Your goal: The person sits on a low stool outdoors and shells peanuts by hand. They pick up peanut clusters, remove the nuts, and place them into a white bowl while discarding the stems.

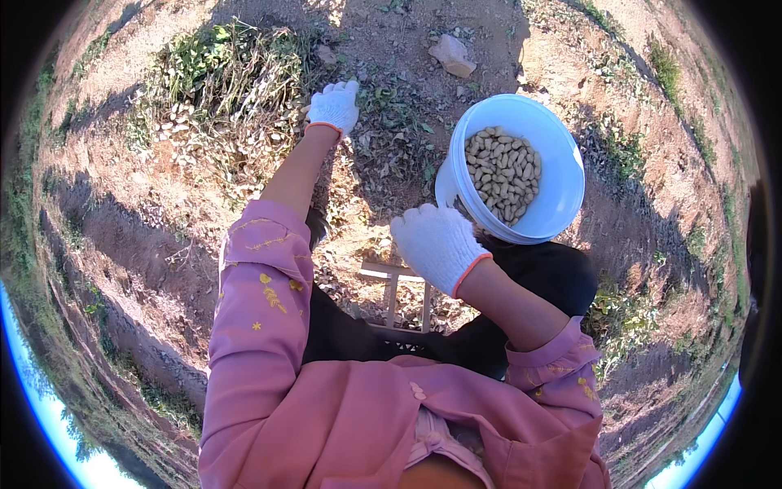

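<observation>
My left hand [334, 109], in a white knit glove with an orange cuff edge, reaches out to the right edge of a heap of pulled peanut plants [244, 73]. Its fingers curl downward and the palm is hidden. Closer to my body, my right hand [437, 244] wears a matching glove. The fingers bend under it, so whatever they may hold is out of sight. Just beyond that hand a white plastic bucket [559, 171] leans by my knee, its mouth tilted towards me. Unshelled peanuts [502, 174] cover its bottom.
Loose peanut pods [177, 125] lie at the heap's lower left. Withered leaves [391, 134] litter the soil between heap and bucket. A pale rock [452, 56] sits beyond the bucket. Between my legs is a low slatted frame [391, 272]. Ridged earth surrounds me.
</observation>
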`<control>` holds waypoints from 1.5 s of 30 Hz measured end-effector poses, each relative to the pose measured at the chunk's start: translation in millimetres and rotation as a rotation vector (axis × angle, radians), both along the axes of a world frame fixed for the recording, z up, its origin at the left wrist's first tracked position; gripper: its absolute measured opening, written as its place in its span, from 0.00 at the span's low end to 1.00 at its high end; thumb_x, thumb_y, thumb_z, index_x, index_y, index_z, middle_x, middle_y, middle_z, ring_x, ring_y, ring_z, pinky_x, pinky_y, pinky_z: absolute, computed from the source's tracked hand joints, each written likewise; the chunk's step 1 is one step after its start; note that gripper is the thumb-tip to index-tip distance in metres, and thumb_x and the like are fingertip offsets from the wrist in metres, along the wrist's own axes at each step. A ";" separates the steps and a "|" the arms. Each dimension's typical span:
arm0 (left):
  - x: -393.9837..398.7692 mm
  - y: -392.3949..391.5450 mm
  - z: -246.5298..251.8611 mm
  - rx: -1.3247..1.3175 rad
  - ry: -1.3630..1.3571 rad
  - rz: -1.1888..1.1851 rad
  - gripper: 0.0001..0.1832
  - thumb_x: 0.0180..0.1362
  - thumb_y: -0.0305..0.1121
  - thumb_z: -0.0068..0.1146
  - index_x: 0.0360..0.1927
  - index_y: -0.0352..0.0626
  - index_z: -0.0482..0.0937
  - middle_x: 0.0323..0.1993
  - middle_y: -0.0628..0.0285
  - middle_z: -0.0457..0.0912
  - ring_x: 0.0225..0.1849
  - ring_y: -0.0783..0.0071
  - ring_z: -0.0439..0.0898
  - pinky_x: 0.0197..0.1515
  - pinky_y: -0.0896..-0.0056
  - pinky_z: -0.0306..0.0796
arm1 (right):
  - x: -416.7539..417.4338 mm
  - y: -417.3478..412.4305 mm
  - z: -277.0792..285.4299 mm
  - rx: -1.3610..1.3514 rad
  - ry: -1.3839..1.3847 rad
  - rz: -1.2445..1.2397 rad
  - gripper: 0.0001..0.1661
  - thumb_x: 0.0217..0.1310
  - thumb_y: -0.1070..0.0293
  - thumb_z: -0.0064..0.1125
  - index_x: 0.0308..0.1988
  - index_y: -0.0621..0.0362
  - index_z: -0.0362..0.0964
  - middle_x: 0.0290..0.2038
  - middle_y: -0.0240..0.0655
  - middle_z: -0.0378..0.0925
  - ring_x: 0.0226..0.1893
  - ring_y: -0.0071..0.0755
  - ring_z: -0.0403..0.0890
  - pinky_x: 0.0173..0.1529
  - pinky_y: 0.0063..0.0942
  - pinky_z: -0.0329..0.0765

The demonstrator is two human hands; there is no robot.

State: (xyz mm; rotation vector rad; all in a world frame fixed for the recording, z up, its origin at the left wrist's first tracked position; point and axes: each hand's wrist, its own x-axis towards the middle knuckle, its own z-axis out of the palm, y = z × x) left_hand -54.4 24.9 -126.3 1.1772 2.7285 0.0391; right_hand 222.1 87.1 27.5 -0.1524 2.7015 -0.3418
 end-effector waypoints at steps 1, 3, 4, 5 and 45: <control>-9.5 -8.0 -14.6 -0.119 0.009 -0.004 0.23 0.54 0.32 0.51 0.56 0.50 0.68 0.54 0.59 0.75 0.59 0.56 0.71 0.56 0.50 0.67 | -1.9 -0.2 1.2 -0.010 -0.022 0.000 0.07 0.58 0.67 0.52 0.35 0.57 0.74 0.31 0.38 0.79 0.36 0.38 0.82 0.36 0.35 0.79; -16.7 -21.1 -37.1 -0.193 0.142 -0.049 0.23 0.52 0.30 0.52 0.54 0.48 0.67 0.49 0.58 0.76 0.55 0.58 0.74 0.54 0.53 0.67 | -2.3 -1.8 -1.8 -0.004 -0.023 -0.001 0.07 0.56 0.66 0.54 0.34 0.56 0.73 0.31 0.36 0.78 0.35 0.36 0.81 0.35 0.33 0.78; -17.8 -24.3 -44.0 -0.202 0.174 -0.060 0.24 0.52 0.30 0.53 0.54 0.47 0.67 0.48 0.57 0.76 0.54 0.58 0.73 0.54 0.55 0.67 | -2.4 -2.1 -3.8 0.001 -0.027 0.002 0.07 0.56 0.66 0.54 0.34 0.56 0.73 0.31 0.36 0.77 0.35 0.36 0.81 0.34 0.33 0.78; -17.9 -25.4 -51.3 -0.257 0.205 -0.061 0.24 0.53 0.30 0.52 0.56 0.47 0.67 0.47 0.58 0.76 0.53 0.58 0.73 0.56 0.53 0.64 | -3.4 -1.6 -5.1 0.004 -0.032 0.007 0.07 0.56 0.66 0.54 0.34 0.56 0.73 0.31 0.35 0.77 0.35 0.36 0.81 0.34 0.33 0.78; 127.1 -9.4 139.5 1.100 -1.223 0.586 0.16 0.57 0.28 0.61 0.46 0.34 0.71 0.26 0.64 0.76 0.22 0.81 0.74 0.23 0.78 0.70 | -25.3 26.1 22.8 -0.394 0.286 -0.235 0.27 0.68 0.48 0.41 0.37 0.60 0.76 0.28 0.50 0.79 0.32 0.55 0.81 0.38 0.46 0.78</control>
